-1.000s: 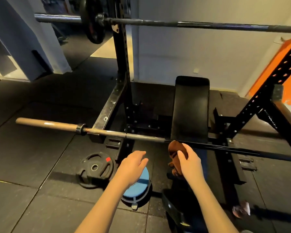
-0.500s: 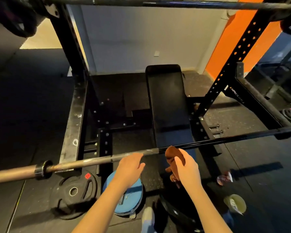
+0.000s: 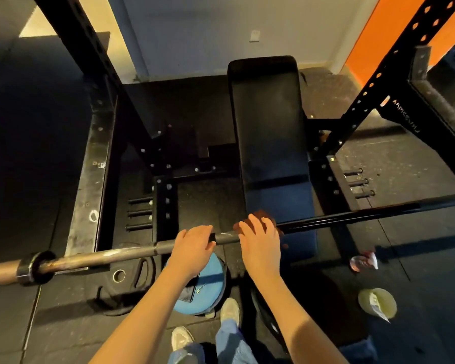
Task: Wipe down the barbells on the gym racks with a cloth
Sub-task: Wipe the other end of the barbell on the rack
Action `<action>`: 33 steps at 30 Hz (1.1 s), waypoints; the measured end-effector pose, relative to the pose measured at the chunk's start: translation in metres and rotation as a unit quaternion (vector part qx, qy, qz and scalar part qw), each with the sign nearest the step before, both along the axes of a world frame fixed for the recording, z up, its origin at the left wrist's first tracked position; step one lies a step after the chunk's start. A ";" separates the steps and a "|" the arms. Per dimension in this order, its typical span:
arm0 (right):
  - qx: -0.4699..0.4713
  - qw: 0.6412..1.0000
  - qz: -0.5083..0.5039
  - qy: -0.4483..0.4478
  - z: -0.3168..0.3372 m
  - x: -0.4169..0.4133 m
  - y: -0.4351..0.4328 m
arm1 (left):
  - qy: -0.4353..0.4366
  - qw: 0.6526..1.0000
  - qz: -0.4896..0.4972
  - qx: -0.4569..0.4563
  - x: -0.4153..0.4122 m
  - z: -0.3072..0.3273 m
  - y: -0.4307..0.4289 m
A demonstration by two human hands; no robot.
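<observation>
– Barbell point(image 3: 132, 252): where did it lie?
– Low across the front of the rack point(image 3: 90, 195), running from left to right, with its collar point(image 3: 34, 267) far out to the left. Nearest of all, though, were two pale shoes point(image 3: 229, 310) on the dark floor point(image 3: 50, 324). Just beyond them sat a blue plate point(image 3: 208, 290), with a black plate point(image 3: 124, 279) beside it on the left.
– And the hands?
– Both were on the barbell, close together. The left hand point(image 3: 193, 248) had its fingers curled over the steel, clasping it. The right hand point(image 3: 260, 245) was wrapped over a brown cloth point(image 3: 263, 213) and clamped it against the barbell. Only a little cloth showed past the fingers.
– What lay to the right?
– A pale tub point(image 3: 377, 303) and a crumpled wrapper point(image 3: 363, 261) on the floor, well apart from the hands.
– Farther off?
– A black bench point(image 3: 268, 122) ran away from the barbell inside the rack, toward a grey wall point(image 3: 208, 30) with an orange one point(image 3: 373, 35) on its right.
</observation>
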State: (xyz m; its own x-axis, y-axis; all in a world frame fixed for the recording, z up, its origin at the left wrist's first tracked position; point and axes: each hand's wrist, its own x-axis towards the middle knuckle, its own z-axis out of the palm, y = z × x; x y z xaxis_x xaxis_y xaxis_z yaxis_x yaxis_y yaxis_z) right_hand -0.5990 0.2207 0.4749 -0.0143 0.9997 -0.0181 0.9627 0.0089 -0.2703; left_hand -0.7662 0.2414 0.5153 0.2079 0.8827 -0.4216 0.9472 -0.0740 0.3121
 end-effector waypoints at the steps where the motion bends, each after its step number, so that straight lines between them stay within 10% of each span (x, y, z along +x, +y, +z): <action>1: 0.014 1.000 0.017 -0.007 -0.002 0.011 0.000 | 0.002 1.000 0.003 -0.009 0.001 -0.002 0.001; 7: 0.050 0.992 -0.117 -0.003 -0.008 0.027 -0.004 | 0.009 0.999 -0.005 -0.032 -0.001 -0.014 0.011; 13: 0.067 0.997 0.022 -0.021 0.002 0.021 -0.007 | 0.002 0.998 -0.045 -0.053 -0.006 -0.022 0.020; 20: 0.018 0.992 -0.116 -0.043 0.000 0.018 -0.003 | 0.030 0.995 -0.092 -0.035 -0.006 -0.027 0.029; 26: 0.047 0.998 -0.031 -0.036 0.005 0.010 -0.007 | 0.041 0.995 -0.085 0.028 -0.004 -0.029 0.018; 33: -0.008 0.983 -0.182 0.006 0.006 0.013 -0.004 | 0.074 0.991 -0.096 0.056 0.000 -0.030 0.013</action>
